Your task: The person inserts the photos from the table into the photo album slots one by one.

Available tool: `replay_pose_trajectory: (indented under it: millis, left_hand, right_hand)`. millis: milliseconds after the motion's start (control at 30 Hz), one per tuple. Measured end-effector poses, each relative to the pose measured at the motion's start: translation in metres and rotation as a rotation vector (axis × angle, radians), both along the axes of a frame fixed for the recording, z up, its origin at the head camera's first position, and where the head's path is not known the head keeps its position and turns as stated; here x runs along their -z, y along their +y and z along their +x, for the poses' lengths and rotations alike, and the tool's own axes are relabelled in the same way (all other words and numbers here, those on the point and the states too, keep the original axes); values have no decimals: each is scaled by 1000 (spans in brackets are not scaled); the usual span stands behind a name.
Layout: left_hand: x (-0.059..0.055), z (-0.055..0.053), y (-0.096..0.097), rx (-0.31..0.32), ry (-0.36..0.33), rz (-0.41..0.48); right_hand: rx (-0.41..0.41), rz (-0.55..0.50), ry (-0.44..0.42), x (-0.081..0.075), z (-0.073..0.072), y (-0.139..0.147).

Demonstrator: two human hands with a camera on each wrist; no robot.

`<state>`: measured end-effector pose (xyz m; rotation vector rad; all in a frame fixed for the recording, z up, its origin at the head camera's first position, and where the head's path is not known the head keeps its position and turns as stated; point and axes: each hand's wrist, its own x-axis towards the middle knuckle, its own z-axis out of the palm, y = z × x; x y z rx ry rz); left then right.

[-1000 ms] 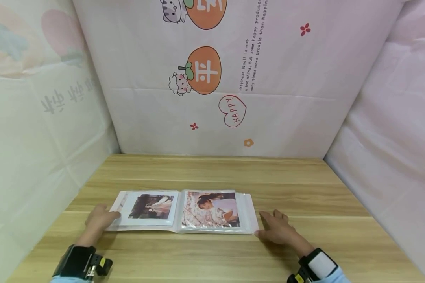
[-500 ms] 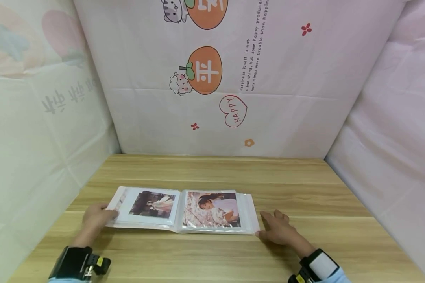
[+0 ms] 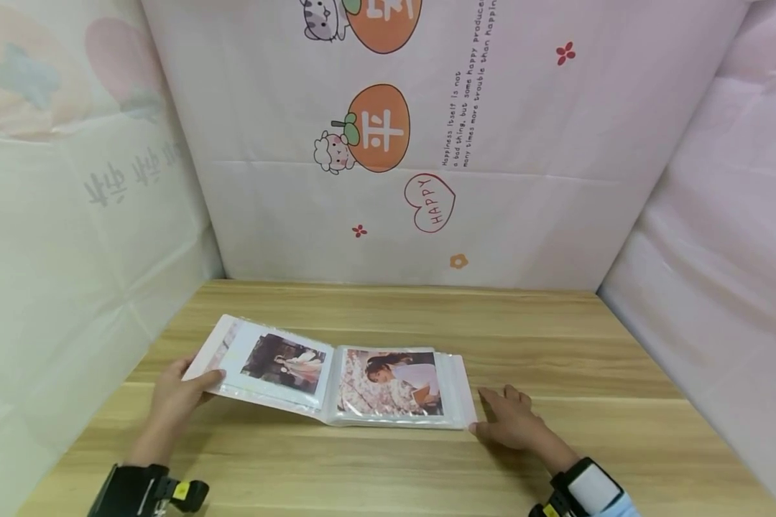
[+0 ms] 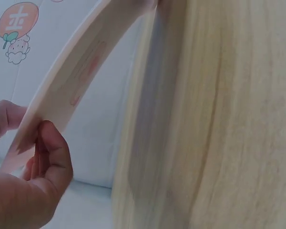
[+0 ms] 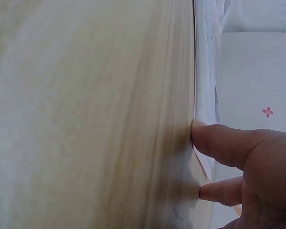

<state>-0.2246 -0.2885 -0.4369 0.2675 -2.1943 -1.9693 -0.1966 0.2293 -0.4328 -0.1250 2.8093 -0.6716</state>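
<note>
A photo album [image 3: 454,388] lies spread on the wooden table, with a picture in a clear sleeve on each side. My left hand [image 3: 176,398] pinches the outer edge of the left cover between thumb and fingers, and that side tilts up off the table. In the left wrist view the raised cover [image 4: 62,90] bends away from the fingers, its underside showing. At the album's lower right corner rests my right hand [image 3: 512,420], thumb at the edge and fingers spread on the table. The right wrist view shows its thumb [image 5: 219,140] against the album's edge.
The wooden table [image 3: 388,474] extends around the album on every side. White printed sheets form a back wall [image 3: 524,215] and side walls at left [image 3: 103,287] and right [image 3: 718,287].
My left hand has raised the album's left cover from nearly flat to a clear tilt, its outer edge going up. The right hand stays at the right corner.
</note>
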Motion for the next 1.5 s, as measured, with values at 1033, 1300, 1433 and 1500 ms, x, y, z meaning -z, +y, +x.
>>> replay_pose_trajectory:
  millis: [1033, 1300, 1433, 1500]
  left_hand:
    - [-3, 10, 70, -48, 389, 199]
    - [-32, 33, 102, 54, 399, 26]
    - [-30, 35, 110, 132, 440, -19]
    - [-29, 35, 113, 156, 455, -21]
  right_hand:
    - [2, 3, 0, -1, 1, -1]
    - [-5, 4, 25, 2, 1, 0]
    - [-9, 5, 34, 4, 1, 1]
    - [-10, 7, 37, 4, 1, 1]
